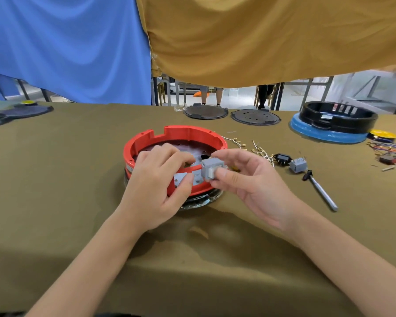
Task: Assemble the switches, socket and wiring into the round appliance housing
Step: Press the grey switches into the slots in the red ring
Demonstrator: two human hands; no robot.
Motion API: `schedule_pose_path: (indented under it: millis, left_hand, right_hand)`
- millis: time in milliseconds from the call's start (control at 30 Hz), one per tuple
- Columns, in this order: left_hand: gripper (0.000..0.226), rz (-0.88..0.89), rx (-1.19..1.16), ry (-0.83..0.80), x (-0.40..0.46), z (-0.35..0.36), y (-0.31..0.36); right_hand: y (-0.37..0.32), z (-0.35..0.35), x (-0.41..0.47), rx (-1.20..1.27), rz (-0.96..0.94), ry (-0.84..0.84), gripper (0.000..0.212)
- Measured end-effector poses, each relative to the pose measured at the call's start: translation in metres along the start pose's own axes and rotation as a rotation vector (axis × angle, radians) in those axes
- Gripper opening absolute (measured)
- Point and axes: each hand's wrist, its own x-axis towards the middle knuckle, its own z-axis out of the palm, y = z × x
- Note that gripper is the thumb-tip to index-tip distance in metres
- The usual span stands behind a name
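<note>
Both forearms are reaching in from the near edge of the table (55, 179), bare and angled toward each other over the olive cloth. The left hand (156, 181) is lying palm-down across the near rim of the red round housing (174, 154), its fingers curling down inside the ring while the thumb is pressing against the grey plate on the housing's near wall — closed on the housing rather than on any loose part. The right hand (249, 181) is turning palm-inward, thumb and forefinger pinching a grey switch (210, 170) just above the housing's near-right rim; the other fingers are fanning loosely open behind it. The switch is touching, or nearly touching, the left thumb — which one cannot be told.

The housing is sitting at the middle of the table on a darker, shiny base. To its right, well clear of the hands, a black socket (282, 159) and a second grey switch (298, 165) are lying side by side, with small brass terminals (260, 152) scattered between them and the housing. A screwdriver (320, 191) is lying nearer the right edge, its metal shaft pointing toward the near side. A tangle of coloured wires (389, 152) is resting at the right edge. Along the far edge two dark round plates (231, 114) are lying flat, and at the far right corner a black ring housing (338, 117) is sitting on a blue disc (325, 133).
</note>
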Motion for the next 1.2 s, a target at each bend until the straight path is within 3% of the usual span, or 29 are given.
schedule_pose_path:
  millis: [167,233,367,533,700,900,1200]
  left_hand:
    - [0.033,0.12,-0.013,0.029,0.0,0.006,0.004]
    - [0.031,0.126,-0.049,0.048,0.0,0.007,0.002]
    - [0.029,0.127,-0.08,0.048,0.0,0.008,0.002]
    - [0.026,0.109,-0.13,0.017,-0.001,0.006,0.0]
    - [0.025,0.078,-0.114,0.022,-0.001,0.005,0.003]
    - [0.026,-0.109,-0.005,0.052,-0.002,0.002,-0.002]
    - [0.025,-0.065,0.046,0.037,-0.002,0.005,-0.003]
  right_hand:
    - [0.008,0.0,-0.002,-0.715,-0.426,-0.026,0.032]
    - [0.011,-0.001,0.0,-0.864,-0.516,-0.009,0.036]
    - [0.013,0.0,-0.002,-0.68,-0.457,-0.01,0.042]
    - [0.007,0.002,-0.003,-0.417,-0.31,-0.014,0.032]
    - [0.004,0.005,-0.005,-0.417,-0.238,0.009,0.026]
    - [0.003,0.002,-0.007,-0.492,-0.192,-0.001,0.025]
    - [0.012,0.008,-0.006,-0.67,-0.275,0.023,0.024]
